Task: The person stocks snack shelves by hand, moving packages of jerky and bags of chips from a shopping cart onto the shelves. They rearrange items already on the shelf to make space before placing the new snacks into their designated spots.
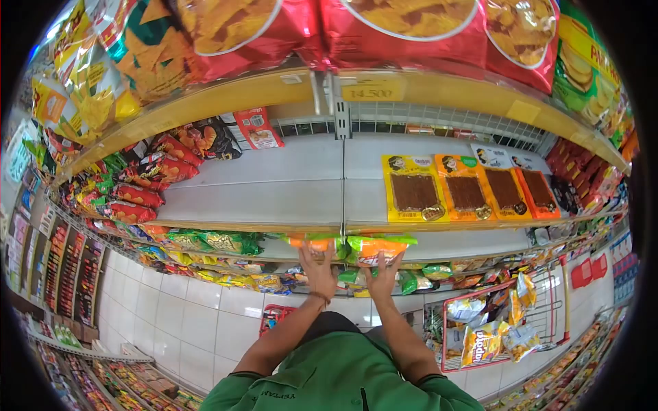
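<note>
My left hand (319, 272) grips an orange-and-green snack bag (317, 244) at the edge of a lower shelf, its fingers reaching over the front. Beside it, my right hand (382, 275) has hold of a second snack bag (381, 245), orange with green ends. The two bags lie almost side by side, close to the shelf's middle upright. Parts of both bags are hidden behind my fingers, and the left one looks slightly blurred.
Above, a grey shelf (274, 195) bears flat yellow and orange packs (415, 192) and red bags (168, 168). Large chip bags (404, 34) top the yellow rail. Green bags (216, 241) lie lower left. A shopping cart with snack bags (482, 342) stands right; a red basket (274, 316) sits lower left.
</note>
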Demonstrator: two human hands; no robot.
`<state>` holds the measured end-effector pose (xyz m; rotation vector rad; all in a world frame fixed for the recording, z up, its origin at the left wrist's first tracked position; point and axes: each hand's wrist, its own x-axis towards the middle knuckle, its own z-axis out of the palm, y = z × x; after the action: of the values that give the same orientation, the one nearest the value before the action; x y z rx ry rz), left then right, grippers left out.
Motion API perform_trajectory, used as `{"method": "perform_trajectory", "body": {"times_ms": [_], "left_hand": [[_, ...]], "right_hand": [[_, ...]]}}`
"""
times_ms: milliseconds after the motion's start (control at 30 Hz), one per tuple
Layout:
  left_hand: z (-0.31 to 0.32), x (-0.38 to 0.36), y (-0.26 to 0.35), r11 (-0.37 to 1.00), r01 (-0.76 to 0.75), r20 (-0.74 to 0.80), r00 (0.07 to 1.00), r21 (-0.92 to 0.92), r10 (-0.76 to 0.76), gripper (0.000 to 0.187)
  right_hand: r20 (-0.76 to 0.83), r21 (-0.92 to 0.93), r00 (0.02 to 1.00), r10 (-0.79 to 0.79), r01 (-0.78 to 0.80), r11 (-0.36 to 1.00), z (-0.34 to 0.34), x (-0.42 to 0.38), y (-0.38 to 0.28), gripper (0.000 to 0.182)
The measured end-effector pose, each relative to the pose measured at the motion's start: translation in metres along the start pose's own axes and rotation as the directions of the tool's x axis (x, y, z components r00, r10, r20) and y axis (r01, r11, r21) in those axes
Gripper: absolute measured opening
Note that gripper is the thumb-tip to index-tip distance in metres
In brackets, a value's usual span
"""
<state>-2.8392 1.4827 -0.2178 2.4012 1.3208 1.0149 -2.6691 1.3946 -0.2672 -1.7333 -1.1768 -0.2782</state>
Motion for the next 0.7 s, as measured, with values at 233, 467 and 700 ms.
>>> {"method": "perform_trajectory", "body": {"times_ms": [233,467,700], "left_hand": [[0.0,0.049,0.004,0.932,-0.047,0.147,0.989,0.36,-0.007,0.062],[-0.022,0.033,-0.001,0.973,-0.061,0.103,0.994,0.222,0.039,0.09],[-0.004,0.029,-0.041,0.748,0.269,-0.136,0.892,-0.606,-0.431,0.102]], "right_hand": [[-0.039,-0.005,0.999,-0.002,0.001,1.0,0.023,0.003,0.033,0.082],[0.128,-0.047,0.99,0.054,-0.049,0.998,0.016,-0.007,0.034,0.095],[-0.183,0.103,0.981,0.06,-0.041,0.994,-0.035,0.016,-0.015,0.127]]}}
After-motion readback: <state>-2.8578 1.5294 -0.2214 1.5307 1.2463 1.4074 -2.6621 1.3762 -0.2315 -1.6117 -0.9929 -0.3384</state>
